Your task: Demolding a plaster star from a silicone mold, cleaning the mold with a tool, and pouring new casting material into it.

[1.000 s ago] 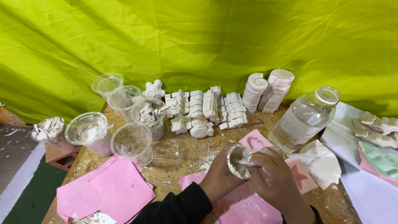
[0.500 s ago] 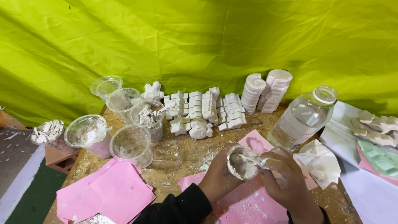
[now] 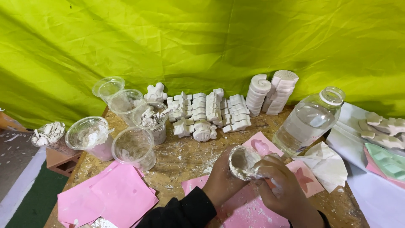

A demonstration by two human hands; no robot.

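The left hand (image 3: 221, 179) cups a small plaster-caked cup (image 3: 244, 162) from below and from the left, fingers wrapped round its wall. The cup is tilted, mouth facing up and a little left, held just above the pink mould sheets (image 3: 249, 202) at the near middle of the table (image 3: 185, 156).

The right hand (image 3: 280, 185) comes in from the right and near side. Its fingers curl at the cup's right rim, dusted white and closed on something small there. I cannot tell what, a stick or a scrap of plaster. So the cup sits between the two hands, left hand under, right hand working over its mouth.

A clear plastic bottle (image 3: 310, 120) lies tipped just right and far of the hands, with a crumpled white cloth (image 3: 327, 162) beside it. Clear cups (image 3: 135, 147) with plaster residue stand well apart to the far left. Rows of white cast figures (image 3: 211, 112) line the far edge.
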